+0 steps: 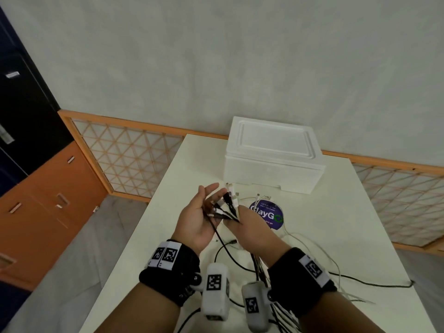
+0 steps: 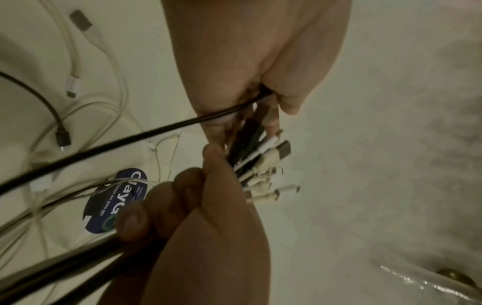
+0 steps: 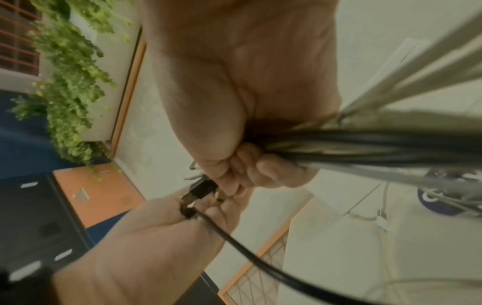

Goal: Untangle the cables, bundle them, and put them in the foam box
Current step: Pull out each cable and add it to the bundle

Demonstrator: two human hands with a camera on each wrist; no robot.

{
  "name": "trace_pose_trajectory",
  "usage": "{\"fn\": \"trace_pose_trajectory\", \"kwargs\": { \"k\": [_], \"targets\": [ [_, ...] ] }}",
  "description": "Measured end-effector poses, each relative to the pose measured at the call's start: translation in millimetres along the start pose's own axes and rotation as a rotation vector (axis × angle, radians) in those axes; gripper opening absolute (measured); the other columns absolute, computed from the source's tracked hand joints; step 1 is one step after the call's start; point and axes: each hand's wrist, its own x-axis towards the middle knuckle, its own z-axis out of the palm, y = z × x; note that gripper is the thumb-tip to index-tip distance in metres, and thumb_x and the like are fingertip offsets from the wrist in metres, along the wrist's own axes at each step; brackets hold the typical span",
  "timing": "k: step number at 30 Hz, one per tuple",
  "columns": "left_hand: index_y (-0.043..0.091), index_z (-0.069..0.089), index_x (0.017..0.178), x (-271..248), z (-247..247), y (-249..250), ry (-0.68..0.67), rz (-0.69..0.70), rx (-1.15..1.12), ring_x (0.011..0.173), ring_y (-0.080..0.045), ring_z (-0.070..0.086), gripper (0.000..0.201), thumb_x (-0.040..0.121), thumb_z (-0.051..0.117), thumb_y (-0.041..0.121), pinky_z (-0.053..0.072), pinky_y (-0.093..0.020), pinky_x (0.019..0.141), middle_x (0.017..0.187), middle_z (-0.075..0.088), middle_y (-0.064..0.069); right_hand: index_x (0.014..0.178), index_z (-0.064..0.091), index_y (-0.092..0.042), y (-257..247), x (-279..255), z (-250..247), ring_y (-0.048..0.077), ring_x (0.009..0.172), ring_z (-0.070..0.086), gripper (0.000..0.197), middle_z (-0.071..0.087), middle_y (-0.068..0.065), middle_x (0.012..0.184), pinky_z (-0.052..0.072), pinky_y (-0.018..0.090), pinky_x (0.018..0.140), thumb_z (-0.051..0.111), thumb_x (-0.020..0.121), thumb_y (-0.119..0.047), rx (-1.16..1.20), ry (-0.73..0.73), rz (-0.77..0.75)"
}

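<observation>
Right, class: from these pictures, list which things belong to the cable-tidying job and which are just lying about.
Part of the job:
- bunch of black and white cables, gripped in the right hand
- loose white cables on the table
- lidded white foam box
- open left hand

Just lying about:
- round purple sticker
- white table
- orange lattice screen

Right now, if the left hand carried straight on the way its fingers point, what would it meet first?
Most likely the closed foam box. The left hand points up-table, fingertips beside the cable plugs held by the right hand; depth is uncertain.
</observation>
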Motion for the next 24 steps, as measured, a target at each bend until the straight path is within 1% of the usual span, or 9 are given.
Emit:
{"fn": "trace_pose_trajectory", "kwargs": {
  "k": [2, 3, 8, 10, 12, 16, 18, 21, 24],
  "targets": [
    [0.009, 0.063, 0.113, -2, -1, 3, -0.001, 0.003, -0.061, 0.113, -0.032, 0.058, 0.042, 0.099, 0.038, 0.039, 0.039, -0.046, 0.106, 0.110, 0.069, -0.016, 0.070, 0.053, -0.034, -7, -4, -3, -0.005, 0.058, 0.053, 0.023, 0.059, -0.019, 0.059, 0.040, 0.021, 0.057, 0.052, 0.093, -0.029, 0.155, 0.026, 0.001],
    [0.010, 0.062, 0.116, -4, -1, 2, -0.005, 0.007, -0.075, 0.112, -0.032, 0.059, 0.043, 0.100, 0.036, 0.041, 0.041, -0.048, 0.105, 0.111, 0.068, -0.016, 0.067, 0.055, -0.037, -13, -5, -3, -0.006, 0.052, 0.051, 0.028, 0.057, -0.021, 0.054, 0.038, 0.018, 0.055, 0.053, 0.093, -0.030, 0.228, 0.042, -0.002],
    [0.027, 0.061, 0.122, -10, 6, -10, -0.044, 0.055, 0.128, 0.099, -0.017, 0.068, 0.049, 0.099, 0.026, 0.051, 0.053, -0.033, 0.073, 0.116, 0.070, -0.004, 0.104, 0.062, -0.017, -23, -7, 12, 0.015, 0.086, 0.062, 0.021, 0.067, 0.000, 0.094, 0.051, 0.028, 0.077, 0.045, 0.096, -0.028, 0.208, 0.017, -0.021],
    [0.034, 0.060, 0.123, -11, 4, -8, -0.042, 0.107, 0.271, 0.103, -0.017, 0.067, 0.049, 0.098, 0.024, 0.055, 0.053, -0.036, 0.078, 0.117, 0.069, 0.000, 0.098, 0.060, -0.015, -24, -10, 14, 0.022, 0.079, 0.064, 0.019, 0.067, 0.006, 0.087, 0.055, 0.043, 0.078, 0.045, 0.094, -0.026, 0.374, 0.012, 0.027],
    [0.039, 0.059, 0.125, -13, 3, -3, -0.084, 0.145, 0.397, 0.107, -0.018, 0.065, 0.053, 0.094, 0.021, 0.060, 0.052, -0.043, 0.089, 0.116, 0.070, 0.004, 0.095, 0.061, -0.014, -27, -13, 11, 0.020, 0.072, 0.063, 0.016, 0.064, 0.007, 0.080, 0.053, 0.039, 0.072, 0.046, 0.097, -0.018, 0.606, -0.022, 0.068],
    [0.048, 0.054, 0.124, -16, 2, 0, -0.207, 0.167, 0.654, 0.072, -0.011, 0.058, 0.060, 0.081, 0.021, 0.072, 0.054, -0.047, 0.074, 0.114, 0.070, -0.004, 0.088, 0.058, -0.010, -30, -12, 5, 0.017, 0.061, 0.054, 0.016, 0.055, 0.003, 0.068, 0.049, 0.034, 0.064, 0.046, 0.098, -0.013, 0.703, -0.067, 0.006],
    [0.043, 0.059, 0.119, -17, 3, 6, -0.284, 0.149, 0.607, 0.078, -0.019, 0.063, 0.066, 0.075, 0.026, 0.080, 0.053, -0.039, 0.068, 0.110, 0.069, -0.016, 0.083, 0.052, -0.014, -29, -10, 3, 0.012, 0.054, 0.044, 0.012, 0.045, -0.001, 0.063, 0.045, 0.031, 0.057, 0.049, 0.093, -0.018, 0.694, -0.088, 0.006],
    [0.020, 0.053, 0.131, -18, 1, 24, -0.333, 0.114, 0.315, 0.108, -0.028, 0.059, 0.080, 0.074, 0.040, 0.075, 0.053, -0.035, 0.082, 0.115, 0.066, -0.013, 0.082, 0.049, -0.019, -23, -10, 3, 0.009, 0.049, 0.040, 0.011, 0.043, -0.005, 0.061, 0.040, 0.030, 0.052, 0.052, 0.091, -0.024, 0.566, -0.100, 0.028],
    [0.024, 0.057, 0.128, -15, -3, 33, -0.390, 0.185, 0.423, 0.107, -0.020, 0.062, 0.082, 0.065, 0.060, 0.076, 0.050, -0.034, 0.088, 0.117, 0.067, -0.005, 0.078, 0.045, -0.021, -26, -11, 3, 0.011, 0.049, 0.040, 0.018, 0.043, -0.002, 0.060, 0.037, 0.029, 0.052, 0.050, 0.095, -0.022, 0.400, -0.118, 0.059]
  ]
}}
